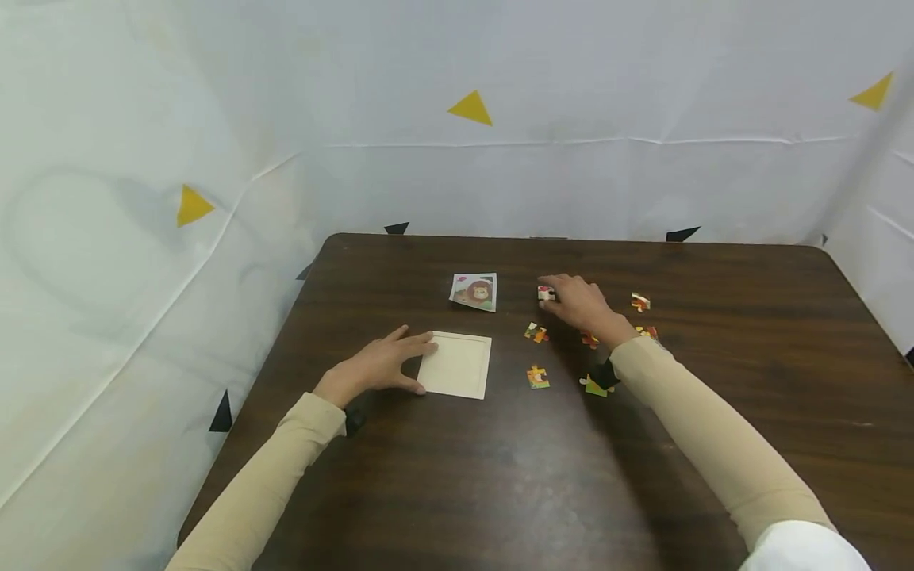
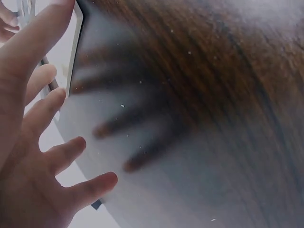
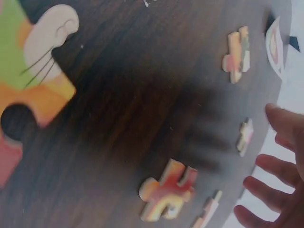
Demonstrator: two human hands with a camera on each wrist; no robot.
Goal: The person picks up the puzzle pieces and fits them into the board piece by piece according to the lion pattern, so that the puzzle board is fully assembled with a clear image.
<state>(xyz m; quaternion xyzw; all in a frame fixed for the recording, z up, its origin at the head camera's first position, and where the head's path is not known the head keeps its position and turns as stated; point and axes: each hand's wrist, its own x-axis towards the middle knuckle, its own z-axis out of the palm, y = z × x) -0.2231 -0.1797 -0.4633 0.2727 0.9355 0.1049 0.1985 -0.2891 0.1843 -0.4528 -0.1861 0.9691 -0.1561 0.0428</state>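
My left hand [image 1: 382, 365] lies at the left side of a square, cream-coloured puzzle tray [image 1: 457, 369], its fingers spread. The thumb and a finger touch the tray's border; the tray's edge [image 2: 75, 52] also shows in the left wrist view. Farther right, my right hand [image 1: 580, 303] reaches over a white-and-pink jigsaw piece [image 1: 546, 293] with its fingers apart. In the right wrist view that piece [image 3: 245, 137] lies on the table, a gap away from the fingertips. An orange-and-red piece [image 3: 168, 192] lies near the fingers.
A small lion picture card [image 1: 474, 292] lies behind the tray. Loose jigsaw pieces surround the right arm: an orange one [image 1: 538, 377], a green one [image 1: 596, 386], a multicoloured one [image 1: 536, 332] and several others. White sheeting [image 1: 571, 190] borders the dark wooden table [image 1: 485, 476].
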